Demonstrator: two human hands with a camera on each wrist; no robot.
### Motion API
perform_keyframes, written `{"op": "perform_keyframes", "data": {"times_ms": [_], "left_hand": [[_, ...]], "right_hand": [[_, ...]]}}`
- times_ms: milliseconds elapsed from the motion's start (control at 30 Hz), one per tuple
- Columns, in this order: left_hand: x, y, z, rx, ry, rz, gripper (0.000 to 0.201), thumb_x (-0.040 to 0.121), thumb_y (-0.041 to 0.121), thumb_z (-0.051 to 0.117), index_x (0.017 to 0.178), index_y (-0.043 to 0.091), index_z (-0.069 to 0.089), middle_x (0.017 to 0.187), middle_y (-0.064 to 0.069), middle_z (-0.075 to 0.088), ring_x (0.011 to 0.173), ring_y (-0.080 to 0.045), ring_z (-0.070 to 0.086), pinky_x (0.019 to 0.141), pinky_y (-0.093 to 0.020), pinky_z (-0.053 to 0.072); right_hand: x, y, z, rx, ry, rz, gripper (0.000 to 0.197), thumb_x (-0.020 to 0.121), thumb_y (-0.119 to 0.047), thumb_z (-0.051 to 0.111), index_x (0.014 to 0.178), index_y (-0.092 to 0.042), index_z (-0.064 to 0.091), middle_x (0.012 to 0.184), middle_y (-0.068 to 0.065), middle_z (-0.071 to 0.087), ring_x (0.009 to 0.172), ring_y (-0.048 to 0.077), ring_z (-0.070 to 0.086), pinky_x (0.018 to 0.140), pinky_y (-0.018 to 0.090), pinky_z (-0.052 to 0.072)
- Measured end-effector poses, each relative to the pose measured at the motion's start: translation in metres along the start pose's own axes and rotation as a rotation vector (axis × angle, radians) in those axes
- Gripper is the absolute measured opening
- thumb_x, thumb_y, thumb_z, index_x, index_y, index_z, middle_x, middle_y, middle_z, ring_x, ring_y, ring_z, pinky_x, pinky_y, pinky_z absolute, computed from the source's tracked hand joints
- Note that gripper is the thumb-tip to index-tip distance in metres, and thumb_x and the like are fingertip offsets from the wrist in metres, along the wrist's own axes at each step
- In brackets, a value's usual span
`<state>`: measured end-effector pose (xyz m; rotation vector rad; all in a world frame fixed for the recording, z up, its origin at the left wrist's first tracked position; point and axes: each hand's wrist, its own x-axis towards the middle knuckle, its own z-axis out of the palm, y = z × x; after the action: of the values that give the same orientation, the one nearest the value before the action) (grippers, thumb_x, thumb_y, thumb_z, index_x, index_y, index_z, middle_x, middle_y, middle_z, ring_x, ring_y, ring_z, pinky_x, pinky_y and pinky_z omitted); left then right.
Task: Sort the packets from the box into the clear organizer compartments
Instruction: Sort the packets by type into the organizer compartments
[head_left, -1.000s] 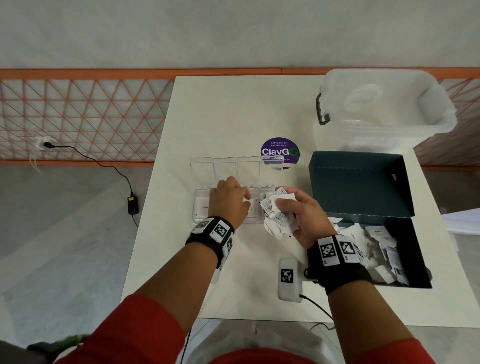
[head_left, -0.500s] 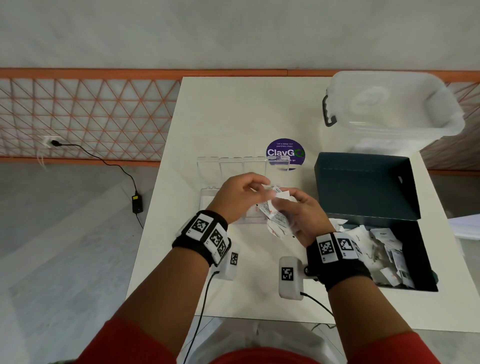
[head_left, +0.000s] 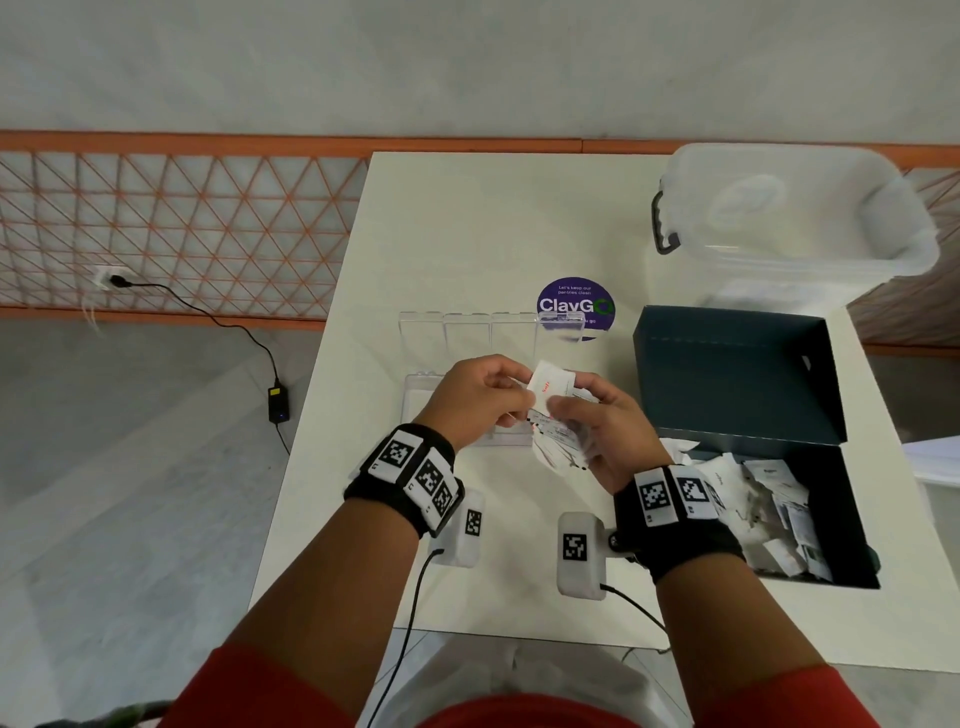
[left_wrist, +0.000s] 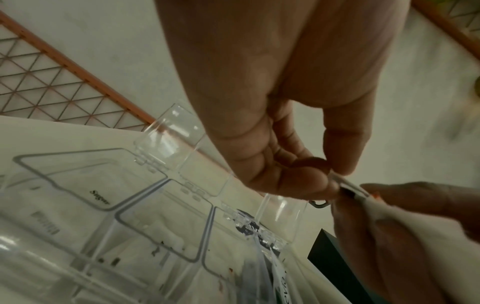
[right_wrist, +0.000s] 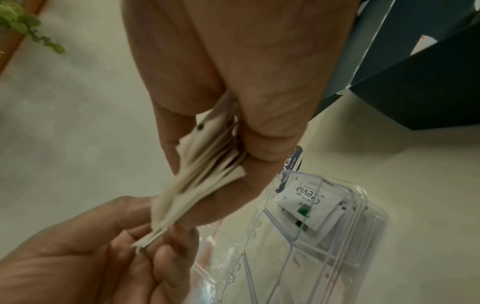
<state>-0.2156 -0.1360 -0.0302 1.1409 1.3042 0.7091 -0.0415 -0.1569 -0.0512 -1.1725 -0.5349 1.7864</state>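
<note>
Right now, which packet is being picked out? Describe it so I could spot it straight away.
Start at the white table and find the two hands above the clear organizer. The right hand grips a fanned stack. The left hand pinches one packet atop it: it sticks up alone, white with red print.

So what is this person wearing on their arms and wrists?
Both forearms are bare, with red sleeves covering the upper arms. Each wrist carries a black band: the left wristband and the right wristband both bear white square tags printed with black-and-white markers. A white camera module with its own marker hangs by each wrist, trailing a thin black cable.
</note>
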Motion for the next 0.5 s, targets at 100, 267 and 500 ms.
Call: {"op": "perform_keyframes", "data": {"times_ms": [100, 267, 500], "left_hand": [[0.002, -0.002, 0.003, 0.058, 0.014, 0.000, 0.013, 0.081, 0.018, 0.075, 0.093, 0.017, 0.070, 0.071, 0.004, 0.071, 0.063, -0.007, 0.065, 0.057, -0.021, 0.050], [0.004, 0.000, 0.000, 0.114, 0.000, 0.089, 0.044, 0.076, 0.011, 0.078, 0.107, 0.039, 0.063, 0.101, 0.012, 0.069, 0.068, -0.003, 0.061, 0.068, -0.018, 0.052], [0.010, 0.003, -0.008, 0.137, 0.037, 0.126, 0.024, 0.082, 0.007, 0.073, 0.088, 0.030, 0.073, 0.079, 0.009, 0.070, 0.069, 0.000, 0.062, 0.063, -0.011, 0.046]], "right_hand": [[0.001, 0.001, 0.000, -0.032, -0.008, -0.028, 0.025, 0.085, 0.014, 0.061, 0.099, -0.005, 0.069, 0.086, 0.018, 0.073, 0.073, 0.028, 0.071, 0.061, 0.035, 0.058], [0.001, 0.002, -0.002, -0.082, 0.019, -0.023, 0.029, 0.081, 0.017, 0.064, 0.086, -0.009, 0.075, 0.081, 0.017, 0.071, 0.069, 0.028, 0.069, 0.064, 0.034, 0.059], [0.002, 0.001, -0.004, -0.093, 0.005, -0.015, 0.029, 0.079, 0.017, 0.067, 0.080, -0.010, 0.075, 0.086, 0.018, 0.074, 0.073, 0.030, 0.071, 0.066, 0.035, 0.060]]}}
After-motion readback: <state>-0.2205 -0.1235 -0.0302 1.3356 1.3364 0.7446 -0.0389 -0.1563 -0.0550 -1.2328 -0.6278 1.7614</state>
